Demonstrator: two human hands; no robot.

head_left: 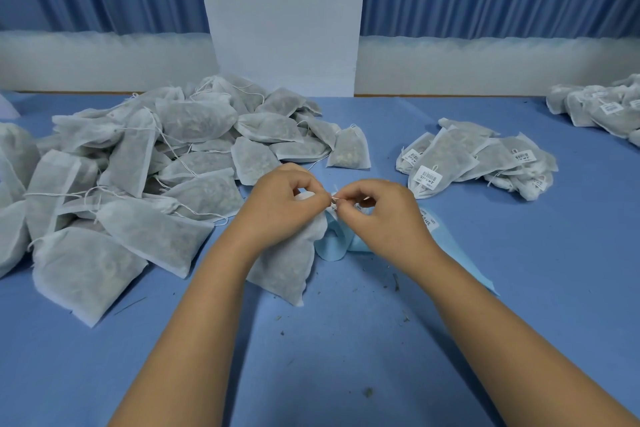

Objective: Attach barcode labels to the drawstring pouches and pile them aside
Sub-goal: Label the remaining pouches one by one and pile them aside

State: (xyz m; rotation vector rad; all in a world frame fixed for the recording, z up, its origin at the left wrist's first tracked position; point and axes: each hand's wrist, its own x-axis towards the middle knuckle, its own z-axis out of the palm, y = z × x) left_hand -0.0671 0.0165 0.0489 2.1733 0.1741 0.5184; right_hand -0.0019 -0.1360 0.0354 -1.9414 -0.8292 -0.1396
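Observation:
A white drawstring pouch [287,260] lies on the blue table in front of me, its neck under my left hand [280,204], whose fingers grip the gathered top. My right hand [384,215] pinches a small barcode label [333,207] right at the pouch's neck, fingertips of both hands meeting there. A light blue backing sheet [334,243] with another label [428,218] lies under and right of my right hand. A large heap of unlabelled pouches [145,163] fills the left. A pile of labelled pouches [474,159] sits at the right.
A second group of labelled pouches [602,107] lies at the far right edge. A white pillar [284,17] and blue curtains stand behind the table. Small crumbs of dried herb [396,282] dot the blue table cover [346,357] near me.

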